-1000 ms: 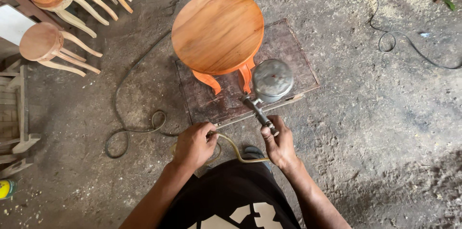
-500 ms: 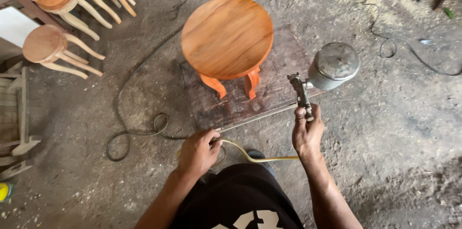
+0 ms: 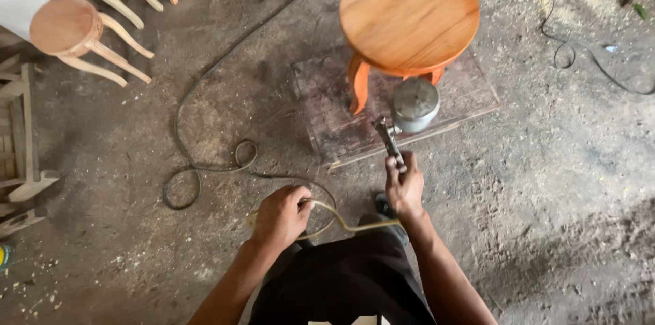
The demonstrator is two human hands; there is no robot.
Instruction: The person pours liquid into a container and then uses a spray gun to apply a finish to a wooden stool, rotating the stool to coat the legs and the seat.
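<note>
A round orange-varnished wooden stool stands on a stained flat board on the workshop floor. My right hand grips the handle of a spray gun whose metal cup sits just in front of the stool's legs. My left hand is closed around the yellowish air hose that loops back to the gun, close to my body.
Several unfinished pale stools lie at the upper left beside a wooden frame. A black cable loops across the floor; another cable runs at the upper right. Sawdust covers the ground.
The spray gun has swung back from the stool's right side to its front, low by the legs. The view shifted, so the stool now sits further right. My left hand keeps the hose.
</note>
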